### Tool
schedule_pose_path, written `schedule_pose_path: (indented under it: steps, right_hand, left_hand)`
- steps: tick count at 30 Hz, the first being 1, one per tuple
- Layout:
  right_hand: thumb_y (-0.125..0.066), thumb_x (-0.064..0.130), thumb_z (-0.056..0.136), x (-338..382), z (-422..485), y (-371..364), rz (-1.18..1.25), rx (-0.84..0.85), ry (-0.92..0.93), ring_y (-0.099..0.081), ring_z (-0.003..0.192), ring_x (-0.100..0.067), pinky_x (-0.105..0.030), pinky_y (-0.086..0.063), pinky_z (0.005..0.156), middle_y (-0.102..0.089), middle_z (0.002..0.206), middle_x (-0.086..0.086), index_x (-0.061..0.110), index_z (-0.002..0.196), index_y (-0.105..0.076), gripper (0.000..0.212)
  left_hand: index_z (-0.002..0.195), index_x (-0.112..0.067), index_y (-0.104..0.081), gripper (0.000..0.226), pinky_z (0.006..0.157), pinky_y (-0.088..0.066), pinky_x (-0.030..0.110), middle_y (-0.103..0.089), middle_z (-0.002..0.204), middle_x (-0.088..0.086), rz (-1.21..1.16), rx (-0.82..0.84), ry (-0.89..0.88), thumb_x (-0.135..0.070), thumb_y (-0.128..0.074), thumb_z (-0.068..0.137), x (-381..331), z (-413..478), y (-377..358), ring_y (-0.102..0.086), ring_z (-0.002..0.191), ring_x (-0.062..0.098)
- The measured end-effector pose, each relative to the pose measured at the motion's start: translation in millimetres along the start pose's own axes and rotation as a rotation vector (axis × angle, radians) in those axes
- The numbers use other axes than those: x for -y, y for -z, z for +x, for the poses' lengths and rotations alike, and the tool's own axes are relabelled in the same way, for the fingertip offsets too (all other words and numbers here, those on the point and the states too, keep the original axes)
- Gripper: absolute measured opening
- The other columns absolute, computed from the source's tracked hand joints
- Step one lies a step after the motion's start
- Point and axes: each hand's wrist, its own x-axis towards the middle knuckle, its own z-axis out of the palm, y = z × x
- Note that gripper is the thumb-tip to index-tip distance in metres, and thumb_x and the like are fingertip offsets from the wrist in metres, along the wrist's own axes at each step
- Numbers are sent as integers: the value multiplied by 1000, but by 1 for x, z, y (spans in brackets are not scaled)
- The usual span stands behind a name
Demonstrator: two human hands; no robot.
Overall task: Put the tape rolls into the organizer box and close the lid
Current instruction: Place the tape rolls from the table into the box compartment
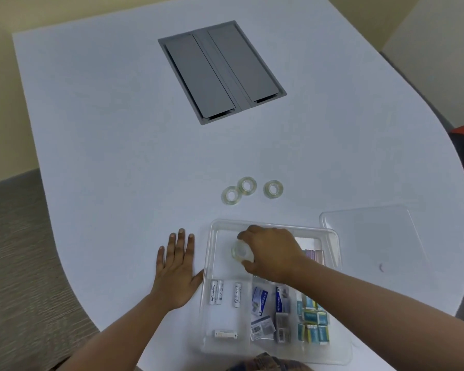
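The clear organizer box stands open at the near edge of the white table. My right hand reaches into its far left compartment and grips a clear tape roll just above the floor of the box. Three more tape rolls lie on the table beyond the box: one, one leaning on it, and one apart to the right. The clear lid lies flat to the right of the box. My left hand rests flat on the table, its thumb against the box's left wall.
The box's near compartments hold several white batteries, small staple packets and blue-yellow packets. A grey cable hatch is set into the table far back. The table's curved edge runs close on the right.
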Motion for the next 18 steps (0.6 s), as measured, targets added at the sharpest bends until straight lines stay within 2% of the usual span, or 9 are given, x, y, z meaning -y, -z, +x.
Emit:
schedule_pose_path:
  steps: [5,13,16,18]
  right_hand:
    - [-64,38,81,11,9,-5,-141,120,48,-62,78,-27,-31,-36,58,-60,100,-3,15,109,-58,37]
    - [-68,31,79,21,23,-7,-269,261,67,-62,75,-24,-31,-38,56,-65,90,-3,15,98,-64,25]
    - [-67,35,80,17,24,-8,-211,248,64,-64,82,-26,-32,-43,61,-66,96,-4,17,106,-63,32]
    - [-63,42,83,10,25,-2,-71,216,35,-63,96,-28,-37,-49,75,-66,111,-4,20,119,-59,43]
  left_hand:
    - [143,-18,28,97,112,21,42,37,152,3,-8,-3,0,-79,19,68,0,0,1,37,137,19]
    - [142,-17,30,98,113,20,44,38,151,4,8,1,6,-78,23,66,-1,0,1,38,137,20]
    - [144,-16,26,99,113,19,43,35,152,4,-9,-11,2,-79,21,67,-1,0,1,35,138,21]
    - [143,-17,27,98,113,20,43,36,152,4,3,-13,1,-78,21,67,0,0,0,36,138,20]
